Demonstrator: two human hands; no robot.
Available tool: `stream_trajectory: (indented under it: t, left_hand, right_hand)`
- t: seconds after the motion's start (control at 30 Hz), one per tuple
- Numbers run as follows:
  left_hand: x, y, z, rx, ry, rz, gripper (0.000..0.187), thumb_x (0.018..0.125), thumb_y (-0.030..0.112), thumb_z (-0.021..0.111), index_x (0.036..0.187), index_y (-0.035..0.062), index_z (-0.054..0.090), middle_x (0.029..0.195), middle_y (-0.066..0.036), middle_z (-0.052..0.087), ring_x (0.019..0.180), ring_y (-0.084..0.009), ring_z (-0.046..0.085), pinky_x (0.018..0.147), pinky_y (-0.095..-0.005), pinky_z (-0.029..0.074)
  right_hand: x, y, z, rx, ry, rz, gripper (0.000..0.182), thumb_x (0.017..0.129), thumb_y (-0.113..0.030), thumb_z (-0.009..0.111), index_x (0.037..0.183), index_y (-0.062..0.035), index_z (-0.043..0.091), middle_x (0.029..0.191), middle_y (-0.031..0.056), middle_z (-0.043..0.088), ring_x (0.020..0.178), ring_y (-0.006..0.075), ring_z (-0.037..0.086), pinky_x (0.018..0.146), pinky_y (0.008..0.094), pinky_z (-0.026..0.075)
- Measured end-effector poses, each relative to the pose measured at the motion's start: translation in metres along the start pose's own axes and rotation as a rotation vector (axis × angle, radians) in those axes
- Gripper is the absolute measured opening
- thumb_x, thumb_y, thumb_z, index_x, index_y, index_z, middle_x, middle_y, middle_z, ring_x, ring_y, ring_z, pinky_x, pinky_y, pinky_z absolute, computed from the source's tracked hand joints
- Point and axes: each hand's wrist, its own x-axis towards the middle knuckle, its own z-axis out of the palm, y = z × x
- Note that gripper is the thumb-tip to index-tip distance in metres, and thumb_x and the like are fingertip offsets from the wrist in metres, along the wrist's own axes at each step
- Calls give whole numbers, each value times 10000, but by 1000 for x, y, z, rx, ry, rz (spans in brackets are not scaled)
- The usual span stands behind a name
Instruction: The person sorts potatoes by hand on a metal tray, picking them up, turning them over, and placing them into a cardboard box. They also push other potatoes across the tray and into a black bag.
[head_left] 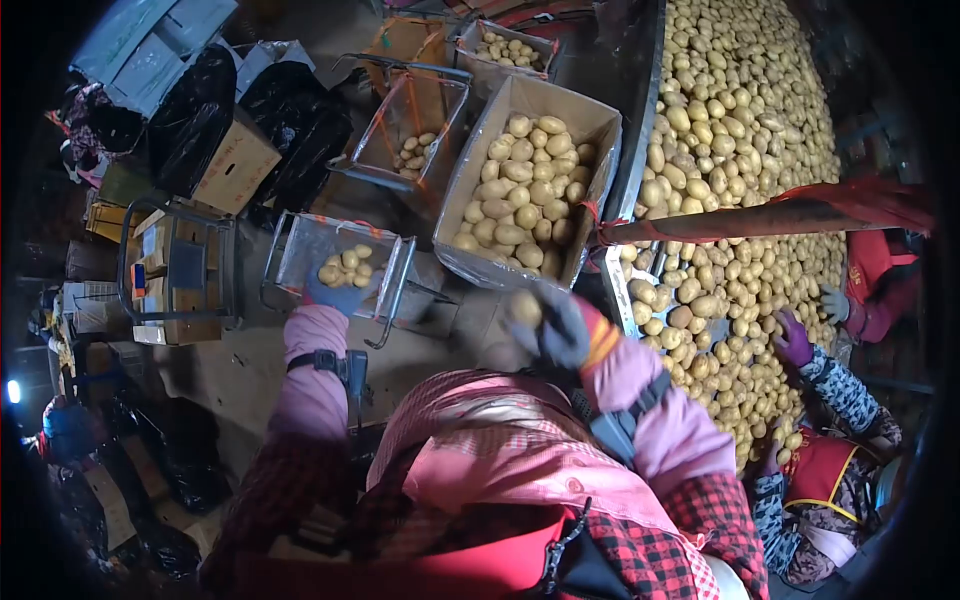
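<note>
My left hand (340,293), in a bluish glove, is at the near side of a plastic-lined crate (300,255). Several potatoes (346,267) lie just beyond its fingers, which are mostly hidden. My right hand (560,325), in a grey glove, is blurred and has its fingers round a potato (524,308). It is in front of a large lined cardboard box (462,262) that is well filled with potatoes (530,190).
A metal-edged sorting table (630,180) heaped with potatoes runs along the right, crossed by a pole (730,220) with red cloth. Co-workers' gloved hands (795,338) reach in there. More lined crates (415,125), a wheeled cart (180,265) and cartons (235,165) stand at the left and back.
</note>
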Motion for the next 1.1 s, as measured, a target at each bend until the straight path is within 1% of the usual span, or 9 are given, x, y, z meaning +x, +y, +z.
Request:
stream_trajectory:
  t: [0.07,0.23,0.43,0.53,0.6,0.8,0.87,0.93,1.1]
  left_hand:
    - [-5,11,-56,135,239,44,347,868,304,547,1170,133,551,1460,-155,384,1185,-326,432,879,-518,463]
    - [-14,-7,68,-203,580,252,559,986,393,412,1466,110,378,1546,-168,281,1442,-355,251,1139,-565,284]
    - [7,-63,149,9,258,-70,596,1010,458,391,1508,137,323,1537,-168,344,1421,-343,314,1179,-530,220]
    - [34,-118,195,129,254,-300,599,1024,467,363,1525,145,288,1557,-165,312,1427,-349,309,1180,-528,226]
    - [52,-156,218,225,-32,-544,582,1036,416,369,1523,110,281,1535,-190,334,1400,-362,355,1166,-510,280]
    - [90,-284,314,578,-487,-901,578,1036,397,400,1492,49,333,1475,-193,420,1314,-334,471,1130,-462,360]
    - [88,-331,334,730,-656,-927,579,1037,394,417,1490,41,342,1453,-173,451,1323,-285,464,1118,-429,363]
    - [79,-379,344,937,-870,-860,553,1035,362,446,1479,40,371,1440,-163,469,1325,-271,459,1114,-415,358]
    - [31,-487,360,1534,-1961,112,548,879,326,630,1377,123,527,1386,-173,510,1346,-402,391,1148,-501,267]
  right_hand:
    - [51,-26,66,-133,-120,-146,499,979,-416,562,1310,-46,510,1240,157,592,1164,273,585,1007,355,473]
    - [67,-37,91,-316,-228,-181,586,980,-469,539,1369,-37,461,1384,168,503,1262,270,529,1093,381,405]
    - [-48,-13,-98,-1352,-101,49,526,1022,-263,509,1476,-56,339,1436,135,442,1317,229,446,1110,384,356]
    - [-136,32,-204,-1925,-63,-510,475,999,-258,560,1415,-68,432,1373,140,517,1251,206,504,1029,353,443]
    - [-194,57,-192,-1949,113,-475,501,996,-298,568,1416,-65,428,1354,138,540,1233,192,517,1012,332,456]
    - [-269,121,-166,-513,629,-273,535,995,-377,538,1396,-31,456,1389,127,520,1240,191,508,1048,318,419]
    - [-289,140,-165,-699,632,-325,515,1018,-349,492,1425,-40,426,1410,118,504,1262,184,490,1067,311,398]
    - [-309,168,-159,-790,650,-491,487,1046,-300,434,1463,-52,388,1429,112,487,1305,183,458,1098,308,367]
    - [-322,221,-154,-430,736,-772,485,1028,-176,483,1466,-5,365,1442,105,459,1351,204,422,1142,347,319]
